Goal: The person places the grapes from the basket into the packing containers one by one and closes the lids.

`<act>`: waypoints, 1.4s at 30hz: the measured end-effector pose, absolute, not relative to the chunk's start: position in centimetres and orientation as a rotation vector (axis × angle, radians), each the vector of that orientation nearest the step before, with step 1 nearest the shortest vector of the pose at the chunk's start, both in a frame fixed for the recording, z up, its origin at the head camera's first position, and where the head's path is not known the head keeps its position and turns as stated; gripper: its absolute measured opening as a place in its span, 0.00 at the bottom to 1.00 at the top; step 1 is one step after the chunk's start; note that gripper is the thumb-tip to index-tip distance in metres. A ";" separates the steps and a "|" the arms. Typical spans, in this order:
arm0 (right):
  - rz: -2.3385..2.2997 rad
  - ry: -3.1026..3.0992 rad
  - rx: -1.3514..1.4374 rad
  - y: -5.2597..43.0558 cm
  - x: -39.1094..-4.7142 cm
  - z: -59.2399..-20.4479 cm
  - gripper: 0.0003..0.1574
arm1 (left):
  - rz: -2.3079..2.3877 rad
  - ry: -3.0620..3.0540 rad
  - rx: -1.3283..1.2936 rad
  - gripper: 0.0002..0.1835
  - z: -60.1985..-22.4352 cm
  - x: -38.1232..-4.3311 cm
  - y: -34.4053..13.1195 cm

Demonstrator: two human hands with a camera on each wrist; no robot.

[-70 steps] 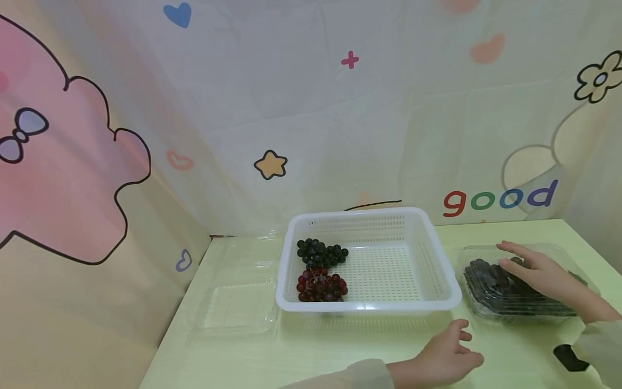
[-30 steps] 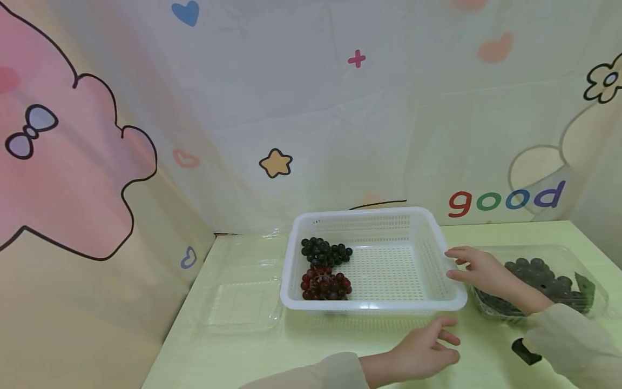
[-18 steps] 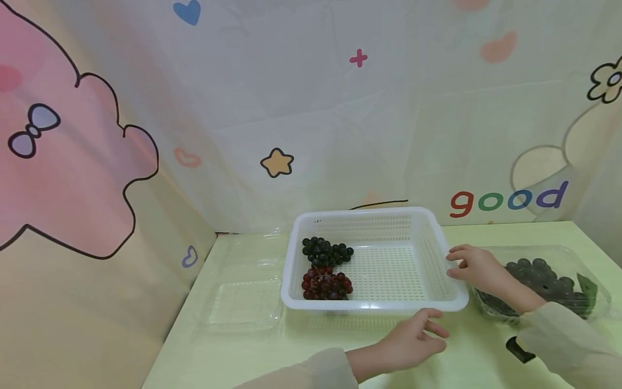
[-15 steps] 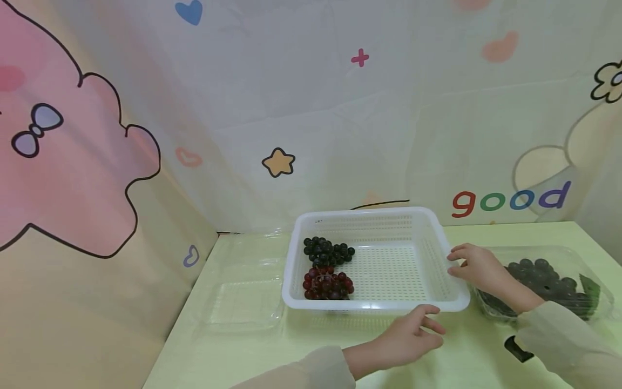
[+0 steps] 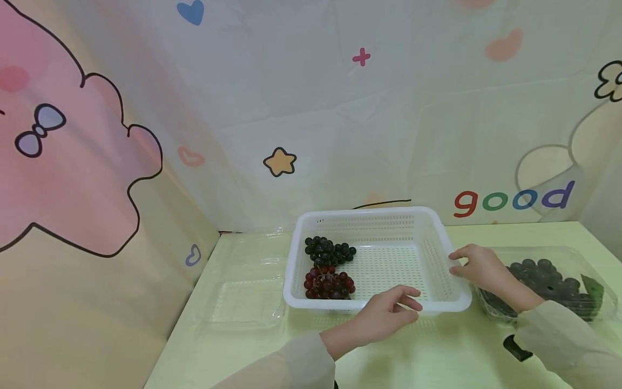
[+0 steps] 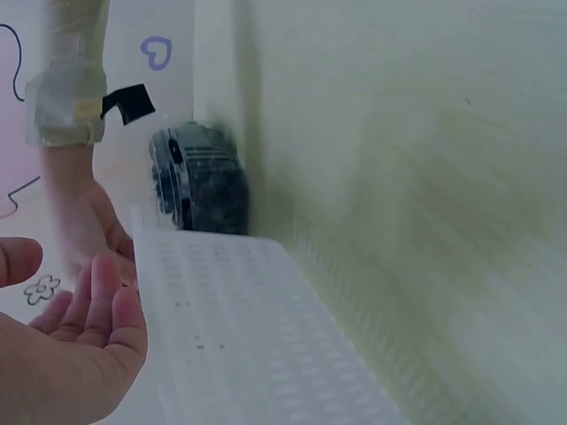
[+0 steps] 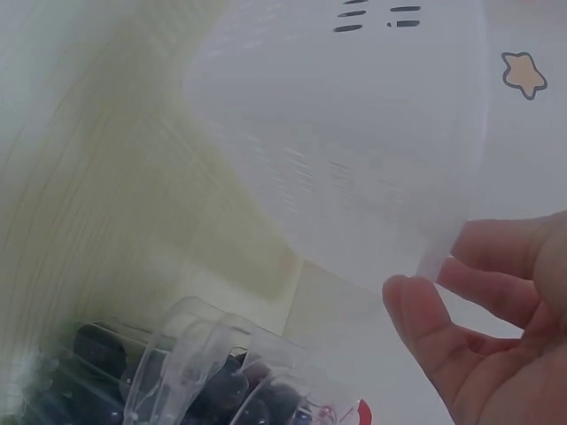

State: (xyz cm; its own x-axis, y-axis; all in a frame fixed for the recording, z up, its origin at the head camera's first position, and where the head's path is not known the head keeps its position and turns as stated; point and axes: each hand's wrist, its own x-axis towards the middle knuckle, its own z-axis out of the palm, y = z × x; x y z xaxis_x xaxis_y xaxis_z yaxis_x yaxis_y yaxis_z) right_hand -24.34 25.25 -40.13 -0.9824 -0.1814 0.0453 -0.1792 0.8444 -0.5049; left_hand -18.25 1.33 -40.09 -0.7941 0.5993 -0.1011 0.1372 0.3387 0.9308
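My right hand (image 5: 486,268) is pinching the basket (image 5: 389,275) by its right rim; my left hand (image 5: 384,317), fingers relaxed, hovers at the near rim. Basket's on the table (image 5: 437,359), dark grapes (image 5: 328,252) and red grapes (image 5: 329,284) inside, at its left end.

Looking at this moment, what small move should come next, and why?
Probably bring the left hand to the left rim of the white basket, to steady it. The right hand pinches the opposite rim, while the left is relaxed and holds nothing by the near side; the dark grapes and red grapes both lie toward that unheld left end.
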 end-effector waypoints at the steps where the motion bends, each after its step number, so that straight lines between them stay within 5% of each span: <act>1: -0.822 3.011 -0.300 25.3 -24.3 -40.1 0.21 | 1.449 2.187 0.659 0.16 -40.0 -18.4 1.1; 42: -0.807 2.985 -0.319 25.1 -24.3 -39.8 0.20 | 0.985 2.832 0.727 0.20 -42.3 -25.1 -7.6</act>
State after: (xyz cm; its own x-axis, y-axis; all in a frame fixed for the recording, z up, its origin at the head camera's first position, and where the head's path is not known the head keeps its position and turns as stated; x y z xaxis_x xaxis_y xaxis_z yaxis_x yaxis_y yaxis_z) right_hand -24.32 25.10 -39.84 -0.9784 -0.2054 0.0217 -0.1883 0.8444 -0.5016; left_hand -25.15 -7.56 -42.32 -0.8874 0.4504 0.0983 0.4142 0.6855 0.5988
